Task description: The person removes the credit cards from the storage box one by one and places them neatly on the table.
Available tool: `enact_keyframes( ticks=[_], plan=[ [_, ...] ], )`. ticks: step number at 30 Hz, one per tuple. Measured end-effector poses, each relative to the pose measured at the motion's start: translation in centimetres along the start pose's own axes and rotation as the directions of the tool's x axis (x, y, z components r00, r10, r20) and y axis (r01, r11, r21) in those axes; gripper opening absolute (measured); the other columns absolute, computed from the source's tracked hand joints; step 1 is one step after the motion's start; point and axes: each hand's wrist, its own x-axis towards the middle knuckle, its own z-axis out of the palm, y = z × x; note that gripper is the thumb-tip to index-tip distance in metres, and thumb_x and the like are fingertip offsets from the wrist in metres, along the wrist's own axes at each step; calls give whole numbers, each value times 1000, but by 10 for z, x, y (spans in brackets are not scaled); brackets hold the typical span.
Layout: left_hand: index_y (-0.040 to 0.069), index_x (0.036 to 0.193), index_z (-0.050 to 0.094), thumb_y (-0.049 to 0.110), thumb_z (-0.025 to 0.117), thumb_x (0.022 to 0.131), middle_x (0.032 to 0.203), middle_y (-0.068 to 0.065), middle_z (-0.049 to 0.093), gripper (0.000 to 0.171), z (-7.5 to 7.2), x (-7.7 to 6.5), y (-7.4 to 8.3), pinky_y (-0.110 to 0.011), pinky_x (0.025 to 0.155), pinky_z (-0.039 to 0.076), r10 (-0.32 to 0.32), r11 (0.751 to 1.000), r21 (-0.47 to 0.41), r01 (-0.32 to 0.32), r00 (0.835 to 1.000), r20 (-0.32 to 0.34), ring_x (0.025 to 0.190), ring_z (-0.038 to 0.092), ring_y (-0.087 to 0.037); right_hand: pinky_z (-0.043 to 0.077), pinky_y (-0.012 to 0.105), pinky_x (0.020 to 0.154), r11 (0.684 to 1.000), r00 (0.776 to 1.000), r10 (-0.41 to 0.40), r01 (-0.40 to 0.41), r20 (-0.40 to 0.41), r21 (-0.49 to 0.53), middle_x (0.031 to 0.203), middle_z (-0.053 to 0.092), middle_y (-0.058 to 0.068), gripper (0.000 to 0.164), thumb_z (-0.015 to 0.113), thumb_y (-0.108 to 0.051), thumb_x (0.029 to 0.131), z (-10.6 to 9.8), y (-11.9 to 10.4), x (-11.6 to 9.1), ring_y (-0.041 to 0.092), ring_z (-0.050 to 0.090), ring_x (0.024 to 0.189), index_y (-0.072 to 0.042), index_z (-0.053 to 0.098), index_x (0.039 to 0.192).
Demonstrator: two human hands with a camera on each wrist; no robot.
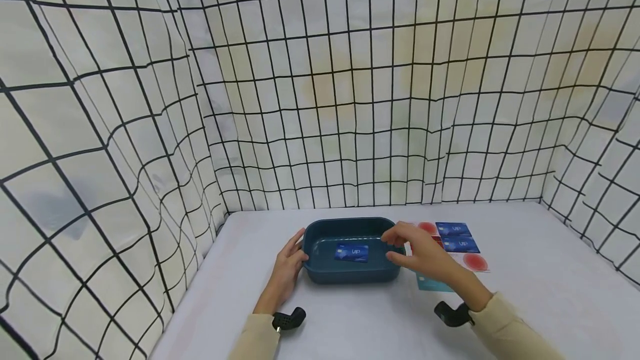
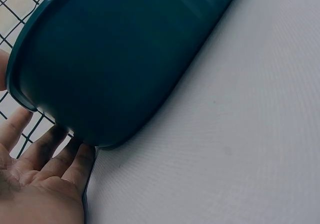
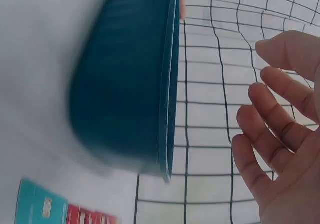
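A dark teal plastic bin (image 1: 350, 276) stands on the white table, with blue cards marked VIP (image 1: 352, 253) lying overlapped inside. My left hand (image 1: 286, 271) rests against the bin's left end, its fingers (image 2: 65, 159) extended along the outer wall and the thumb beside the rim. Over the bin's right end hovers my right hand (image 1: 417, 250), fingers loosely bent and apart from the thumb, holding nothing. Behind and beside the right hand lie more blue VIP cards (image 1: 457, 236), white cards with a red disc (image 1: 475, 262) and a teal card (image 1: 434, 284), partly covered by the hand.
White cloth covers the table (image 1: 360, 321). A black grid net (image 1: 370, 115) over pale sheeting encloses the back and both sides. Each wrist carries a black camera mount, such as the right one (image 1: 452, 314).
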Motion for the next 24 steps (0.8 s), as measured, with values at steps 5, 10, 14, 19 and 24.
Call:
enact_keyframes(
  ticks=[5, 10, 14, 19, 24],
  plan=[
    [17, 159, 38, -1, 51, 91, 164, -17, 37, 72, 1, 0, 1, -53, 124, 28, -4, 1000, -3, 4, 1000, -4, 151, 38, -34, 57, 37, 94, 998, 999, 51, -51, 14, 23, 114, 66, -3, 35, 78, -20, 89, 19, -9, 20, 16, 61, 105, -17, 67, 121],
    [17, 158, 39, -2, 51, 90, 164, -17, 37, 72, 2, -1, 2, -53, 124, 28, -4, 1000, -13, 4, 1000, -10, 150, 39, -33, 57, 37, 96, 998, 999, 43, -44, 23, 49, 118, 68, 5, 36, 78, -19, 89, 38, -14, 39, 20, 64, 107, -11, 67, 122],
    [16, 159, 38, -2, 51, 91, 164, -18, 37, 71, 2, -2, 2, -53, 123, 29, 0, 1000, -6, 0, 1000, -9, 150, 39, -34, 55, 47, 98, 996, 998, 41, -43, 38, 73, 119, 67, 10, 36, 78, -14, 88, 53, -15, 52, 27, 63, 108, -8, 67, 121],
    [16, 159, 38, -1, 51, 91, 164, -19, 37, 71, 1, -2, 2, -54, 123, 29, 4, 1000, -3, -4, 1000, -1, 150, 39, -35, 53, 52, 99, 993, 995, 73, -79, 66, 93, 117, 65, 13, 36, 79, -10, 87, 66, -10, 67, 34, 62, 109, -6, 67, 120],
    [15, 159, 38, -1, 51, 91, 163, -20, 37, 71, 1, -2, 1, -54, 123, 29, 6, 1000, -1, -6, 1000, -1, 150, 39, -36, 53, 45, 95, 991, 987, 120, -126, 105, 49, 114, 65, 13, 39, 81, -11, 85, 73, -3, 80, 30, 60, 105, -4, 67, 120]
  ],
)
